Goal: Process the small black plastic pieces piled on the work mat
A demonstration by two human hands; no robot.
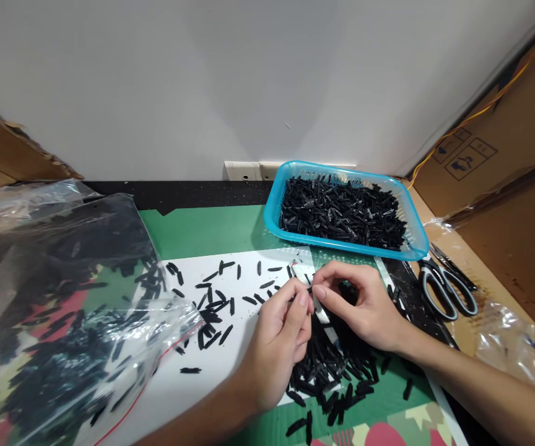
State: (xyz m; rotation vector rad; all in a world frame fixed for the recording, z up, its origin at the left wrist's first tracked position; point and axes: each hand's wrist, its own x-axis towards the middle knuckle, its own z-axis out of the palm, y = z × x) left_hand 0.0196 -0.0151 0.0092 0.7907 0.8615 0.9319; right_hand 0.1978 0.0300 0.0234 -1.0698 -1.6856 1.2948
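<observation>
Near the middle of the head view, my left hand (281, 325) and my right hand (363, 300) meet fingertip to fingertip. A small black strip (309, 289) is pinched between them, mostly covered by the fingers. Right below lies a heap of similar black strips (330, 378), partly hidden by both hands. A narrow white stick-like object (330, 334) rests on the heap and runs behind the fingers; its kind is unclear. To the left, loose black strips (212, 313) are scattered on a white sheet (212, 387).
Behind the hands stands a blue plastic basket (342, 243) full of black strips. A clear zip bag (123, 365) holding more strips covers the left side. Scissors (448, 288) lie at right, beside crumpled clear plastic (504, 341) and a cardboard box (504, 136). A wall rises behind.
</observation>
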